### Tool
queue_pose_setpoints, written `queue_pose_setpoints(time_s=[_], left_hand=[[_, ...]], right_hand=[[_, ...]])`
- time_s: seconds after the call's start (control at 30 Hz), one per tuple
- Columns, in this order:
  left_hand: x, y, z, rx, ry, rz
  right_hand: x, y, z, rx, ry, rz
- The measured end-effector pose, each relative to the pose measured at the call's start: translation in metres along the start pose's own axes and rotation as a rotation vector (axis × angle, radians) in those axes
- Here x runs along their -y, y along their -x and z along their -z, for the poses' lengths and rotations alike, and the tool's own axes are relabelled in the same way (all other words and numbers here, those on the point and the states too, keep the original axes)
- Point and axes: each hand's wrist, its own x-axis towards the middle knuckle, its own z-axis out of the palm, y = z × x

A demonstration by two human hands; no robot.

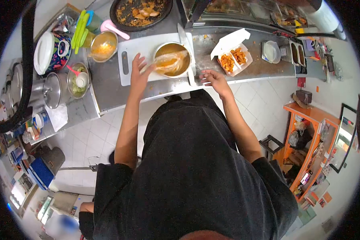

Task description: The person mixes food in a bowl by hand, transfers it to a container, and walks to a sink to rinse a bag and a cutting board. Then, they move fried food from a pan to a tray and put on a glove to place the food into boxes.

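A metal bowl [159, 51] stands on a white cutting board [140, 46], with a crumpled clear plastic bag or glove [170, 61], smeared with orange sauce, lying in it. At the bowl's left side is my left hand [138, 76], empty, its fingers spread. My right hand [215, 81] hovers to the right of the board, fingers apart and slightly bent, holding nothing I can see. Between the bowl and my right hand lies a knife [183, 36], partly behind the bowl. Beyond my right hand, an opened white takeout box [230, 42] contains orange, sauced pieces [227, 63] in two compartments.
At the back is a dark pan [116, 22] with browned food. On the left are a bowl of orange food [104, 46], a bowl of green pieces [77, 90] and a patterned container [48, 54]. A clear plastic tub [272, 52] sits right. An orange shelf [308, 114] stands behind.
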Motion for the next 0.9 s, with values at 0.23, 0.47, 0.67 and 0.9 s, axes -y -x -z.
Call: queue_pose_setpoints(time_s=[0.23,0.47,0.67,0.9], left_hand=[[0.077,-0.027,-0.011,0.054,0.423,0.381],[0.054,-0.041,-0.003,0.081,0.574,0.594],[0.055,0.029,0.07,-0.121,0.74,0.475],[0.076,0.065,0.171,-0.503,0.725,0.451]], right_hand=[[0.003,-0.07,-0.03,-0.202,-0.077,0.025],[0.026,-0.094,-0.062,-0.253,-0.23,-0.046],[0.06,-0.104,-0.14,0.101,0.11,-0.032],[0.056,-0.145,-0.307,0.29,0.28,0.102]])
